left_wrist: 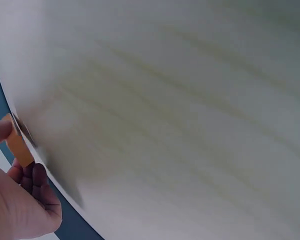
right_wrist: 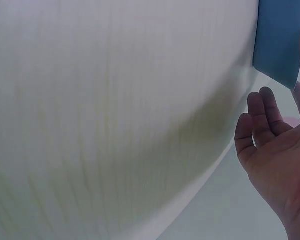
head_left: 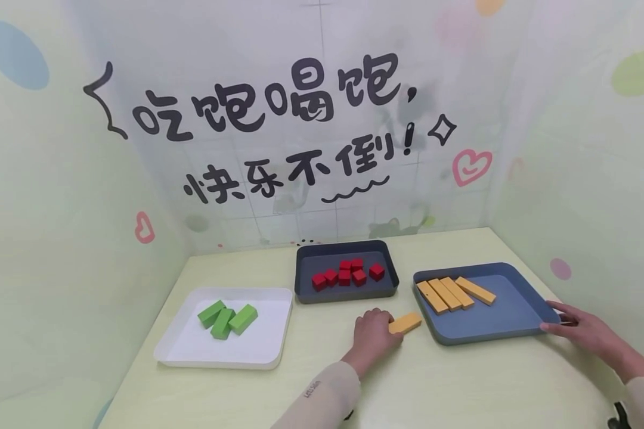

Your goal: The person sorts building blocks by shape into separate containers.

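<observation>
My left hand (head_left: 374,336) grips a yellow-orange rectangular block (head_left: 406,323) low over the table, just left of the blue tray (head_left: 515,307). In the left wrist view the thumb and fingers pinch this block (left_wrist: 19,145), one end sticking out. Inside the blue tray, several similar yellow-orange blocks (head_left: 451,295) lie along its left side, most of them side by side and one slanted apart. At the tray's right edge is my right hand (head_left: 590,336), thumb and index finger on either side of the rim. Its other fingers are loosely bent in the right wrist view.
A dark tray (head_left: 346,295) with several red cubes (head_left: 344,277) stands at the back middle. To the left, a white tray (head_left: 220,357) holds three green blocks (head_left: 222,323). Printed wall sheeting (head_left: 322,220) encloses the pale table (head_left: 418,387) at the back and sides.
</observation>
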The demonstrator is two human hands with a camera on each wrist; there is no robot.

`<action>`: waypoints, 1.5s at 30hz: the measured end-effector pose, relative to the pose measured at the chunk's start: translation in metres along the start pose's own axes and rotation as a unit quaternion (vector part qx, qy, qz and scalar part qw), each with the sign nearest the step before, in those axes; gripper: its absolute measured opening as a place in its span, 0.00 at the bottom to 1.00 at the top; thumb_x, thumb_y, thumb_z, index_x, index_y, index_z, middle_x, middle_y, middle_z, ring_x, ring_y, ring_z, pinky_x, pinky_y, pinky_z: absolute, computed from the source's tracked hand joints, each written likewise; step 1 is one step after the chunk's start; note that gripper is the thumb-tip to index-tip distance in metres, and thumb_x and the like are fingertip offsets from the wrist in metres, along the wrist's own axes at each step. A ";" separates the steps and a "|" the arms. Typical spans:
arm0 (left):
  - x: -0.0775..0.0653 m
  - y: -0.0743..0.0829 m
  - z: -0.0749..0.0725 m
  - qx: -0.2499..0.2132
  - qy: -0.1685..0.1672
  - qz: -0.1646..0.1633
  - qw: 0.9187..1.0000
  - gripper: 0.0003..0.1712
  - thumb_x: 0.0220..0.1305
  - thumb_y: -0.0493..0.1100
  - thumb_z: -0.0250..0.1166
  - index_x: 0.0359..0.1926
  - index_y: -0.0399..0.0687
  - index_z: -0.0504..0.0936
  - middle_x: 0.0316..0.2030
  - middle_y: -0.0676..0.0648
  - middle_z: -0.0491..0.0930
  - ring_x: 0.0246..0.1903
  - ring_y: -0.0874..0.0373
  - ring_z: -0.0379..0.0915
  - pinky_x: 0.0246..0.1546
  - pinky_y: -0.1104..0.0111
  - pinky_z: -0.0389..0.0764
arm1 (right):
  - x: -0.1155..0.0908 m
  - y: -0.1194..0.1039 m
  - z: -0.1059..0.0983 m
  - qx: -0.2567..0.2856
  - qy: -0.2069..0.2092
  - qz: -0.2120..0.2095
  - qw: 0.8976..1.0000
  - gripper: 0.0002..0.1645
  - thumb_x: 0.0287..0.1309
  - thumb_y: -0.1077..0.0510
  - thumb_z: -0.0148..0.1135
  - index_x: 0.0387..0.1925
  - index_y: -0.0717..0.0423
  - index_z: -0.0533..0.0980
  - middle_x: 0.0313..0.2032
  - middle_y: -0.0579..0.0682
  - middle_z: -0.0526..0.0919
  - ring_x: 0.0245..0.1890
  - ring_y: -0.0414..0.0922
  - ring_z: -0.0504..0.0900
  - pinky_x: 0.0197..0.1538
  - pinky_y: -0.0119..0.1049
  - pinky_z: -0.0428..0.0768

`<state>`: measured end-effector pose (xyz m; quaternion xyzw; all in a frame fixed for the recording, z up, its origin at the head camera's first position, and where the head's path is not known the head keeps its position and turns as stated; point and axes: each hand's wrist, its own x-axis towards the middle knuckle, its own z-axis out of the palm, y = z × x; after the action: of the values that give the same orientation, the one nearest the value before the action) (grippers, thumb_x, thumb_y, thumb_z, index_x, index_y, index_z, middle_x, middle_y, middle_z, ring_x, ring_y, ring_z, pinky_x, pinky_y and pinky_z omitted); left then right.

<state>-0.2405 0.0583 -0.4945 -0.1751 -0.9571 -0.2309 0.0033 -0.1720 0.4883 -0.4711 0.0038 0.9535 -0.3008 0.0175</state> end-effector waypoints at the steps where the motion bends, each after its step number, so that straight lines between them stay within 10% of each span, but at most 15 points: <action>1: 0.000 -0.002 -0.002 -0.014 0.004 -0.001 1.000 0.16 0.54 0.51 0.74 0.39 0.47 0.85 0.29 0.54 0.74 0.32 0.59 0.68 0.36 0.66 0.69 | 0.000 0.000 0.000 -0.001 0.001 0.000 1.000 0.45 0.66 0.48 0.63 0.67 0.78 0.57 0.54 0.83 0.70 0.54 0.74 0.73 0.38 0.32 0.74; 9: 0.010 -0.007 -0.016 -0.103 0.031 -0.015 0.994 0.16 0.53 0.52 0.74 0.40 0.50 0.84 0.30 0.58 0.72 0.31 0.63 0.65 0.37 0.66 0.67 | 0.000 -0.002 0.001 0.008 -0.001 0.003 1.000 0.45 0.66 0.48 0.62 0.67 0.78 0.56 0.54 0.84 0.70 0.54 0.74 0.73 0.39 0.33 0.75; 20: 0.034 0.030 -0.023 -0.134 0.018 0.024 0.990 0.17 0.55 0.53 0.73 0.43 0.52 0.86 0.32 0.60 0.74 0.33 0.65 0.66 0.39 0.68 0.66 | 0.002 -0.002 0.001 0.020 -0.006 0.009 1.000 0.45 0.68 0.47 0.60 0.68 0.77 0.54 0.56 0.85 0.66 0.56 0.77 0.69 0.48 0.54 0.75; 34: 0.045 0.093 0.012 0.012 -0.005 0.096 0.995 0.17 0.56 0.60 0.70 0.45 0.63 0.87 0.36 0.66 0.78 0.37 0.69 0.69 0.40 0.69 0.65 | -0.005 0.002 -0.002 0.014 -0.002 0.016 1.000 0.46 0.68 0.46 0.59 0.69 0.77 0.53 0.56 0.86 0.65 0.57 0.77 0.68 0.49 0.58 0.74; 45: 0.039 0.099 0.016 0.085 -0.020 0.085 0.993 0.20 0.58 0.69 0.66 0.45 0.68 0.85 0.37 0.64 0.76 0.42 0.66 0.68 0.49 0.63 0.66 | -0.002 -0.002 0.001 0.022 -0.011 0.016 1.000 0.46 0.69 0.46 0.58 0.70 0.76 0.52 0.58 0.86 0.62 0.58 0.79 0.65 0.51 0.66 0.71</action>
<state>-0.2425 0.1610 -0.4620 -0.2597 -0.9548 -0.1437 0.0185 -0.1697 0.4862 -0.4709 0.0165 0.9464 -0.3209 0.0331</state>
